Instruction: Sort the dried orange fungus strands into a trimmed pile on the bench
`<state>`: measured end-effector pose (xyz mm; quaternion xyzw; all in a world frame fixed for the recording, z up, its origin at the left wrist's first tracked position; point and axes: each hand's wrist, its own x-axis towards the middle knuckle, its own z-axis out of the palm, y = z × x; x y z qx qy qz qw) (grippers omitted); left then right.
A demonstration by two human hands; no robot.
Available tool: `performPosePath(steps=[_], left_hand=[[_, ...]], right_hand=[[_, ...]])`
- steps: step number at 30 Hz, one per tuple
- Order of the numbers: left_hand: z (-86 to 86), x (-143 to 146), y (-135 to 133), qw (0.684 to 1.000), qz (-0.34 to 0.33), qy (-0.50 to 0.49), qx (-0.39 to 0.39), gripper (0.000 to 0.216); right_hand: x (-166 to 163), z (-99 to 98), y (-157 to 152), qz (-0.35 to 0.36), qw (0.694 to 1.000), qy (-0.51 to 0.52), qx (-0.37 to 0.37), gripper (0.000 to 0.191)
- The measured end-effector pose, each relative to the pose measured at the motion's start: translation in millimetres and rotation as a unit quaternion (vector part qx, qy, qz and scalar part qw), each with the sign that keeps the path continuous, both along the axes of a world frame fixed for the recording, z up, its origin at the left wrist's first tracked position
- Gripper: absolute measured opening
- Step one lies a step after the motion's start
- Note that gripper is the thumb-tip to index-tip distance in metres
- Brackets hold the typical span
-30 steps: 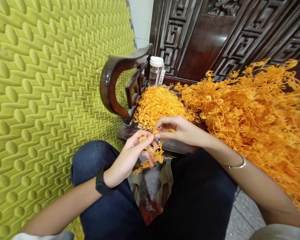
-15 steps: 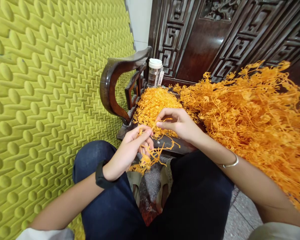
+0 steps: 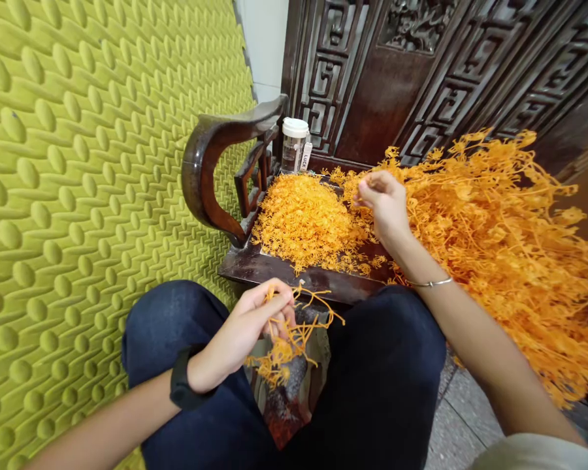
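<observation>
Sprig of thin, branching orange plant stems [image 3: 280,354] hangs from the left hand [image 3: 245,328], above the gap between the knees in dark blue trousers [image 3: 169,310]. Thumb and fingers of that hand are clamped on its upper part. The right hand [image 3: 386,202] is raised at the left edge of a large, bushy bundle of orange stems [image 3: 509,261]; its fingers curl toward the thumb, but whether they meet or pinch a piece I cannot tell. Beyond the left hand, a low heap of small, curly orange pieces [image 3: 304,222] lies on a dark brown polished wooden seat [image 3: 242,262].

The sprig looks very light, wiry and easily tangled, and its thinnest twigs likely snap; a gentle pinch on a bare stem should hold it better than a squeeze on the tuft. It has no single clear axis: bare stems splay rightward toward the right knee, while the dense tuft droops down and to the left.
</observation>
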<state>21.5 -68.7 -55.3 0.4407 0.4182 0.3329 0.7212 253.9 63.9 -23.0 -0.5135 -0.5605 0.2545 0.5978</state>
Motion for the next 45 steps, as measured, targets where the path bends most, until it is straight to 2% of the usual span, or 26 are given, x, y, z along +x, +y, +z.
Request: performPosePath(steps=[5,9,13,19,21,24,27,30,33,36,38,41,45], left_hand=[[-1.7,0,2,1.000,0.020,-0.016,0.011,0.016],[-0.5,1,7,0.998,0.037,-0.034,0.023,0.016],[1.0,2,8,0.998,0.042,-0.043,0.034,0.018],[3.6,1,9,0.996,0.068,-0.044,0.043,0.018],[4.1,0,9,0.995,0.072,-0.051,0.045,0.019],[4.0,-1,9,0.993,0.085,-0.064,0.047,0.021],[2.5,-1,10,0.991,0.096,-0.077,0.051,0.024],[0.1,0,10,0.990,0.099,-0.084,0.056,0.028],[-2.3,2,11,0.988,0.100,-0.102,0.055,0.029],[-4.2,2,11,0.986,0.108,-0.117,0.051,0.029],[-4.7,3,11,0.985,0.117,-0.120,0.045,0.029],[-3.9,3,12,0.984,0.124,-0.122,0.038,0.029],[-1.4,2,11,0.983,0.122,-0.125,0.050,0.026]], right_hand=[[-3,-13.3,3,0.049,0.989,-0.136,0.043,0.014],[-5,-22.2,11,0.063,0.985,-0.153,0.042,0.017],[3,-34.8,27,0.080,0.993,-0.086,-0.030,0.025],[3,-38.7,32,0.165,0.976,-0.082,-0.115,0.058],[-1,-33.3,26,0.191,0.972,-0.084,-0.109,0.056],[-9,-18.8,8,0.240,0.964,-0.080,-0.081,0.035],[-17,-0.2,-17,0.340,0.934,-0.083,-0.074,0.017],[-26,15.4,-42,0.439,0.881,-0.150,-0.096,0.024],[-37,22.3,-60,0.497,0.829,-0.241,-0.082,0.023],[-45,22.0,-70,0.509,0.802,-0.311,-0.026,0.025],[-48,20.5,-74,0.488,0.800,-0.349,0.004,0.028],[-50,18.1,-77,0.449,0.818,-0.360,0.018,0.030],[-49,14.0,-75,0.435,0.840,-0.324,0.017,0.021]])
